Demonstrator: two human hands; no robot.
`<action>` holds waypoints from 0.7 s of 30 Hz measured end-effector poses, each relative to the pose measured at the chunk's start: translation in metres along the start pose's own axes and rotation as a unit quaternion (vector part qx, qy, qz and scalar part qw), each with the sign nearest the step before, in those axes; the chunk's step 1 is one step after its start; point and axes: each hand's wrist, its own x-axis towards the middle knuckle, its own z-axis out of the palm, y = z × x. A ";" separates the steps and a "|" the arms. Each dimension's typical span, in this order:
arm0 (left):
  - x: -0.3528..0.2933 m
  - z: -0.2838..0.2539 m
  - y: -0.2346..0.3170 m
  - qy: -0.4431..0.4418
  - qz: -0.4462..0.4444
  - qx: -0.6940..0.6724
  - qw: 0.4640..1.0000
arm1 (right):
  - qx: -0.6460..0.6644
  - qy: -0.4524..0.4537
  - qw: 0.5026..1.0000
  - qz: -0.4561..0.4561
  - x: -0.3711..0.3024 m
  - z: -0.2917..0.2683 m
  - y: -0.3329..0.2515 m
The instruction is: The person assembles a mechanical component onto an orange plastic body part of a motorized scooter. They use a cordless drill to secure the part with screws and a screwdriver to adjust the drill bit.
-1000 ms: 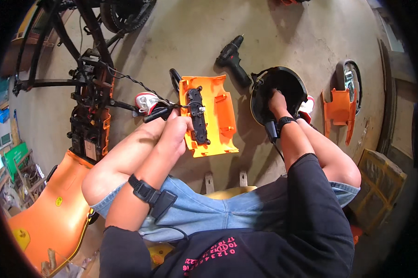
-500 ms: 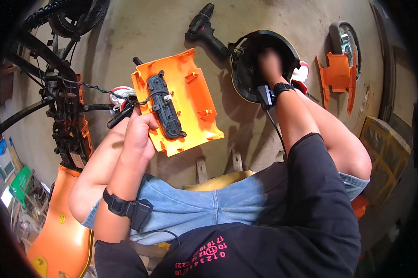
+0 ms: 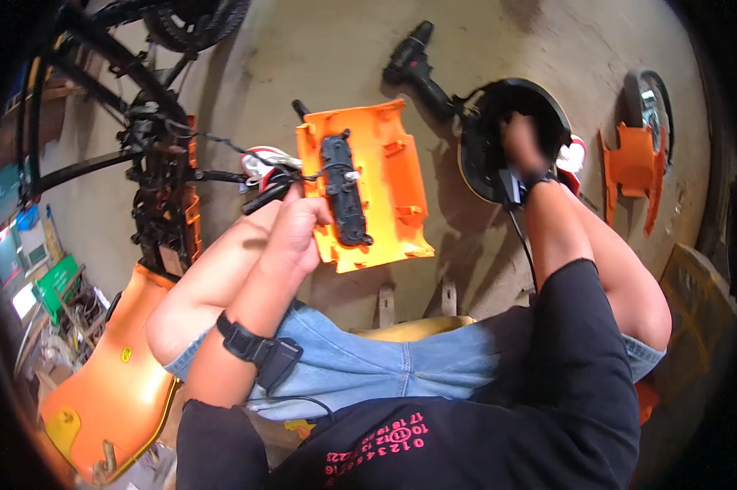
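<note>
My left hand [image 3: 300, 233] is closed on the lower left edge of an orange plastic panel [image 3: 400, 192], holding it up with its inner side facing me. Fixed to that side is a long black housing [image 3: 344, 196], with a dark cable running from it toward the frame on the left. My right hand [image 3: 526, 145] reaches down into an upturned round container, black inside and resembling a helmet [image 3: 484, 122]. Blur smears its fingers, so what they touch inside cannot be made out.
A black cordless drill [image 3: 421, 72] lies on the floor beside the helmet-like container. The black vehicle frame [image 3: 152, 180] stands on the left, above a large orange body panel [image 3: 127, 351]. At the far right lies another orange part [image 3: 632, 167] by a grey curved piece [image 3: 651, 102].
The whole view has shifted, moving the scene right in the picture. My left hand still grips the panel, and my right hand remains inside the helmet-like container.
</note>
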 end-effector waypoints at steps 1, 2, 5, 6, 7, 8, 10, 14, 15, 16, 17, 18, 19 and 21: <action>0.004 -0.010 -0.003 -0.007 0.001 0.004 1.000 | -0.021 0.023 1.000 0.002 0.000 0.002 -0.005; 0.002 -0.006 -0.001 -0.003 -0.003 0.003 1.000 | -0.043 0.048 0.998 0.005 -0.005 0.002 -0.008; 0.005 -0.011 -0.003 0.009 0.006 0.028 1.000 | -0.009 0.031 0.999 0.020 -0.011 -0.007 -0.027; 0.002 -0.008 -0.002 0.009 0.001 0.028 1.000 | -0.014 0.024 0.999 0.022 -0.014 -0.014 -0.032; 0.001 -0.007 -0.001 0.010 0.005 0.026 1.000 | -0.018 0.016 0.999 0.025 -0.016 -0.020 -0.040; -0.001 -0.006 0.002 0.012 0.008 0.024 1.000 | -0.025 0.010 0.999 0.021 -0.017 -0.021 -0.046; 0.001 -0.008 0.001 0.006 0.001 0.030 1.000 | -0.045 0.002 0.999 0.021 -0.015 -0.025 -0.048; 0.004 -0.011 -0.001 0.001 0.000 0.041 0.999 | -0.062 -0.033 0.996 0.056 -0.006 -0.029 -0.056; 0.004 -0.007 0.000 -0.001 0.006 0.030 1.000 | -0.106 -0.038 0.993 0.017 -0.007 -0.025 -0.054; 0.003 -0.008 0.000 -0.001 0.001 0.022 1.000 | -0.149 -0.046 0.987 -0.026 -0.012 -0.026 -0.060; 0.002 -0.009 0.000 -0.002 -0.004 0.020 1.000 | -0.179 -0.073 0.981 -0.021 -0.014 -0.028 -0.065; 0.001 -0.008 0.002 -0.005 -0.007 0.019 1.000 | -0.184 -0.061 0.981 -0.029 -0.014 -0.025 -0.063; 0.002 -0.008 0.001 -0.007 -0.005 0.020 1.000 | -0.189 -0.049 0.980 -0.038 -0.015 -0.022 -0.062; 0.001 -0.008 0.000 -0.020 -0.001 0.020 1.000 | -0.204 -0.071 0.974 -0.062 -0.015 -0.023 -0.063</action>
